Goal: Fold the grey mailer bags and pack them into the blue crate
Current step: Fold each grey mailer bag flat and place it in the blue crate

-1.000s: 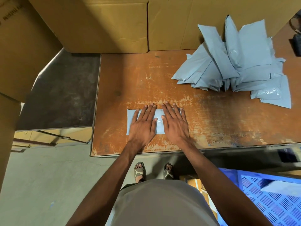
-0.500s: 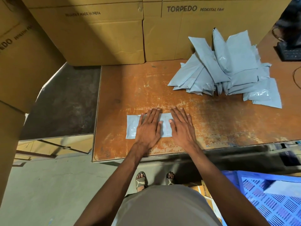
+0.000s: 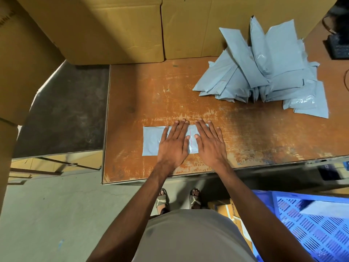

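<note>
Under both flat palms, near the front edge of the worn orange table [image 3: 245, 133], lies one folded grey mailer bag [image 3: 151, 140]. The left hand [image 3: 172, 146] and right hand [image 3: 209, 144] press down on it side by side, fingers straight and slightly spread, gripping nothing; only a narrow strip of bag with a faint red line shows between them. Compared with a second ago the hands sit a little further right on the bag, so more of its left end is bare, which suggests the crease is being smoothed flat rather than a new fold begun. Both forearms reach straight forward from the body, wrists low and close to the table edge. The heap of unfolded mailer bags [image 3: 264, 72] waits at the far right corner, well apart. The blue crate [image 3: 311, 233] stands on the floor at the person's right, with a pale bag [image 3: 324, 208] already inside, so packing has started.
</note>
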